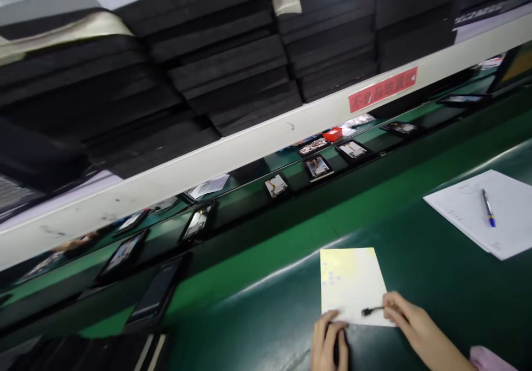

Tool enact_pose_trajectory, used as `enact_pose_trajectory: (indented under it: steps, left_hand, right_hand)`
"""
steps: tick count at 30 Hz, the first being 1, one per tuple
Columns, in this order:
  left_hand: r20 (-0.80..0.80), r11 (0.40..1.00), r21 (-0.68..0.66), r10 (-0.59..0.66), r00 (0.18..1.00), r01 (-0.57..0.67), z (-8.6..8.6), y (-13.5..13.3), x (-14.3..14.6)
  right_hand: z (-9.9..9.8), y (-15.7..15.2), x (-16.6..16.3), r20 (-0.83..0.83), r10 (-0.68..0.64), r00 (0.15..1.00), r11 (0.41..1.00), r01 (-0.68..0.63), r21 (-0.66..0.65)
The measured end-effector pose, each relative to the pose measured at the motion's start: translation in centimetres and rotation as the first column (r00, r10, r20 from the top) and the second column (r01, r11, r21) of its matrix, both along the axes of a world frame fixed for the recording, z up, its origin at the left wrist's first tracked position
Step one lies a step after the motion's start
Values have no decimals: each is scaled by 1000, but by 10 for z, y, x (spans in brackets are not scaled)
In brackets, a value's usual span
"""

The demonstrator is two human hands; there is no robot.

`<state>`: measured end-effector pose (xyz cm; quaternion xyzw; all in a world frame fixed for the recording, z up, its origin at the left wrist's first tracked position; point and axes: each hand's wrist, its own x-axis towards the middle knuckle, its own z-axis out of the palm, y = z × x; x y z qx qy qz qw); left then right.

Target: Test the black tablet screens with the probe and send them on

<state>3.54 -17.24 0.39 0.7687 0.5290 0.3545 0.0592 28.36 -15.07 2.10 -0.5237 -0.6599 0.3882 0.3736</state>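
A pale yellow and white sheet of paper lies on the green work surface in front of me, with a few small faint bluish marks on its left part. My right hand is at its lower right corner, thumb and fingers pinched on a thin black cable. The black end of this cable sticks out to the left over the paper; the rest is hidden in the fingers. At the lower left corner of the sheet rests my left hand, fingers bent and apart, fingertips on the paper's edge.
White papers with a pen on top lie to the right. Beyond the table edge runs a line of black trays or devices on a green belt. Above it, a white shelf carries stacked black slabs and a red label.
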Motion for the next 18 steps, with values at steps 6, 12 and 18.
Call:
enact_pose_trajectory:
  steps: [6,12,18]
  left_hand:
    - [-366,998,-40,-57,929,46,-12,27,-12]
    - [-445,1000,-18,2,895,-11,-27,36,27]
    - [-338,988,-115,-136,931,103,-27,54,88]
  right_hand:
    - [12,36,40,-431,-405,806,911,318,-262]
    - [34,72,52,-568,-443,693,895,380,-233]
    - [36,114,8,-764,-134,631,978,-42,-207]
